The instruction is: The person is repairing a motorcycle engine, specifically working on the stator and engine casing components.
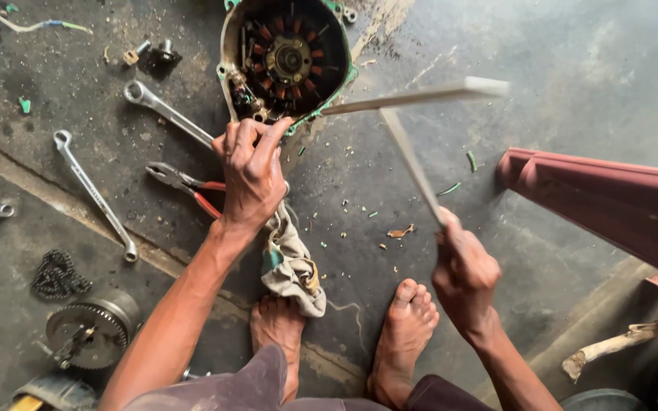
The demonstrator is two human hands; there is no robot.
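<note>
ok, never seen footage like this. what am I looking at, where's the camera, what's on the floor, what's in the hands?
There is no machine here: a person works with two bare hands, filmed by one camera worn on the head, looking straight down, so you also see their bare feet.

The left hand presses on the rim of a round engine cover with copper coils inside, and a rag trails below that hand. The right hand has its grip on a long pale tool; it is blurred by motion, so I cannot tell what kind.

On the dirty concrete floor lie two spanners, red-handled pliers, a chain, a toothed gear and green scraps.
</note>
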